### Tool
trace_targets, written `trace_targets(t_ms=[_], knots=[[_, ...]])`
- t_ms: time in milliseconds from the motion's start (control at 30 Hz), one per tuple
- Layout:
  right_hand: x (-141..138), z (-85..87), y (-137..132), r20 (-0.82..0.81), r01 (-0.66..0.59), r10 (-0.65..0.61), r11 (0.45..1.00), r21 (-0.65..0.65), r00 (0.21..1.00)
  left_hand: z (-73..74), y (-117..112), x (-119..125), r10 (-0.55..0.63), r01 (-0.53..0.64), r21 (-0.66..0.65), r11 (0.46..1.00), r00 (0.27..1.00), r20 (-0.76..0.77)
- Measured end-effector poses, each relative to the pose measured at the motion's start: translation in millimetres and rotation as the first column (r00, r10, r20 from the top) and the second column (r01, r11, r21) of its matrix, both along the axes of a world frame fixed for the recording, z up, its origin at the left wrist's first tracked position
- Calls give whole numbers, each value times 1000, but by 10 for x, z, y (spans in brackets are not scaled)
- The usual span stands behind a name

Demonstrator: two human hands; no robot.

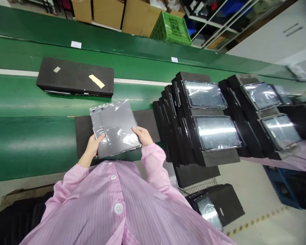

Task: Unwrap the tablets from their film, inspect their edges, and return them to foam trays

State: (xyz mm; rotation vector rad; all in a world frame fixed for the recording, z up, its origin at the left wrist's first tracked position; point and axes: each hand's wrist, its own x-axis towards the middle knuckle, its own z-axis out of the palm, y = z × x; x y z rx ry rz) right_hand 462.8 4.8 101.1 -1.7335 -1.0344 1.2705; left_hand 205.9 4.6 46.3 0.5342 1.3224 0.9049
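Between my two hands is a flat grey panel [117, 127] in a clear plastic sleeve, possibly a tablet back; bright glare crosses its lower part. My left hand [94, 144] grips its lower left edge, thumb on top. On the right edge, my right hand [143, 136] holds it the same way, fingers tucked underneath and partly hidden. A black foam sheet [148, 124] lies beneath it on the green bench. Beyond, a black foam stack [75, 76] carries two pale tape pieces on top.
To the right, tall leaning stacks of black foam trays [180, 136] hold glossy screens [216, 132]. Below the bench, more foam sits in a wire basket [201, 187]. A green crate [172, 29] and cardboard boxes [108, 13] stand behind. Another person's pink sleeve [301, 156] shows at far right.
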Motion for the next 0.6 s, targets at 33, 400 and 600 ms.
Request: trace_targets(t_ms=[33, 400, 600], knots=[[127, 113, -39, 20, 31, -31, 999, 14, 999, 32, 2, -54, -6, 6, 4, 1000, 1000, -18], [165, 319, -281, 847, 172, -187, 978, 115, 498, -47, 46, -480, 77, -79, -33, 996, 995, -55], [-331, -406, -417, 718, 59, -128, 991, 120, 684, -63, 12, -438, 78, -75, -68, 995, 996, 31]])
